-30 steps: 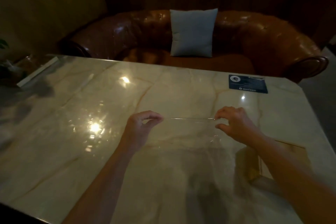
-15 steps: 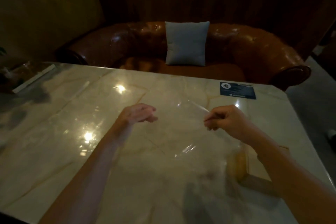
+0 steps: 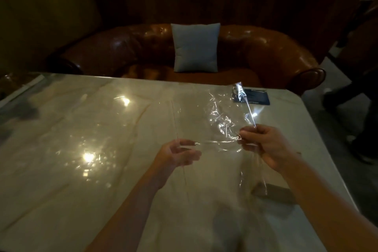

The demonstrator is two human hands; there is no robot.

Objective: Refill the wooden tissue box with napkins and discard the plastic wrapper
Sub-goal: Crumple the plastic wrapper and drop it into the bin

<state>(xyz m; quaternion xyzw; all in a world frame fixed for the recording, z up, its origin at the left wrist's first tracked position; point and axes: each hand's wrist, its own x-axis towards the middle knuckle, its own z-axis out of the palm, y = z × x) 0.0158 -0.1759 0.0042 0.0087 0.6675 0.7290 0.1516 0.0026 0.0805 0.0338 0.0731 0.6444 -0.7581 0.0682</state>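
Wrapper (image 3: 216, 125) – clear plastic, hangs in mid-air between your two hands at centre-right of frame, above the marble table (image 3: 81, 149). It's empty as far as I can tell: you see the tabletop straight through it, no napkins inside.

Head view, only one there is:

- Right hand (image 3: 266, 145), right of centre: thumb + fingers pressed together on the wrapper's right edge, pinching the film. A stiff seam strip sticks up from that pinch toward upper right, crossing in front of the dark blue card (image 3: 257, 97) near the table's far edge. Holding by the seam makes sense, it's the one firm part of a floppy sheet.
- Left hand (image 3: 178, 154), centre frame: fingers loosely curled, half spread; thumb and fingertips look to be on the left edge of the film, but it's too transparent to say for sure they're clamped. Prob. there to keep the sheet stretched so it can be folded or balled up.
- Wooden tissue box (image 3: 274, 193): only a corner shows, lower right, under your right forearm, on the table. Can't tell if it's filled; top is hidden.
- Brown leather sofa (image 3: 122, 51) w/ grey cushion (image 3: 195, 47) behind table, top centre. No bin in view.

Judgement: refill part seems done, you're on the discard step. Film is light and springy, so crumple it tight before you carry it off or it'll unfold.
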